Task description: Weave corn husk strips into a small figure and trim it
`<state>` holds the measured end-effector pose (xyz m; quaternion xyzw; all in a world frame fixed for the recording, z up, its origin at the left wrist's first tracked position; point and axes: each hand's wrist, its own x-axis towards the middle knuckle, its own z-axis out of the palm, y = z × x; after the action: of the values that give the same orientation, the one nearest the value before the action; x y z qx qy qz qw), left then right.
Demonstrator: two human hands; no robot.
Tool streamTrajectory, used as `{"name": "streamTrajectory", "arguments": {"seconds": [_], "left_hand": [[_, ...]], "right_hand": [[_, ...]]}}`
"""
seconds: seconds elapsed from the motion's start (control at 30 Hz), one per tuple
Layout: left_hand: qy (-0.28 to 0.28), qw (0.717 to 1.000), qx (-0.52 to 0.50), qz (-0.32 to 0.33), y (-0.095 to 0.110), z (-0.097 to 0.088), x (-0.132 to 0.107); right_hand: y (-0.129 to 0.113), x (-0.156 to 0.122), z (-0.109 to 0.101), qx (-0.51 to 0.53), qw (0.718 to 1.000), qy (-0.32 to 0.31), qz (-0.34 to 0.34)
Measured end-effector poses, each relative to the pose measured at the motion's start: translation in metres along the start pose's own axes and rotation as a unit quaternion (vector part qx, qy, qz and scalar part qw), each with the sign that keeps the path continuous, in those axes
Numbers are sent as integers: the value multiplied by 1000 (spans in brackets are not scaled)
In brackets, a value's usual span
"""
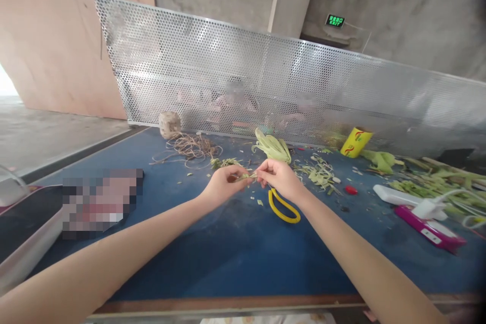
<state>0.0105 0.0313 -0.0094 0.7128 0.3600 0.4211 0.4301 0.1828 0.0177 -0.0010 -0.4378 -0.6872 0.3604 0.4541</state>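
Near the middle of the blue table, my left hand (224,182) and my right hand (280,177) face each other with fingers pinched. A thin pale green husk strip (248,176) runs between their fingertips, held at both ends. Below my right hand lies a yellow loop handle (284,208), perhaps of scissors; its other end is hidden by the hand. Just behind the hands rests a bundle of pale green corn husk (272,147). Shredded green scraps (319,172) are scattered to the right of my right hand.
Tangled brown twine (192,147) lies beside a pale roll (169,124) at the back left. A yellow tube (356,142), a white and magenta power strip (429,228) and more husk (448,179) occupy the right. A perforated metal panel (235,61) borders the table's back.
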Motion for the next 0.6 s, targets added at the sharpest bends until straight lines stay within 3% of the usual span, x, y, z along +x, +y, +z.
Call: {"name": "streamTrajectory", "arguments": {"seconds": [0.33, 0.6], "left_hand": [[19, 998, -28, -44, -8, 1, 0], [2, 993, -101, -53, -13, 4, -6]], "right_hand": [[18, -7, 7, 30, 998, 34, 36], [17, -19, 22, -33, 997, -57, 45]]}}
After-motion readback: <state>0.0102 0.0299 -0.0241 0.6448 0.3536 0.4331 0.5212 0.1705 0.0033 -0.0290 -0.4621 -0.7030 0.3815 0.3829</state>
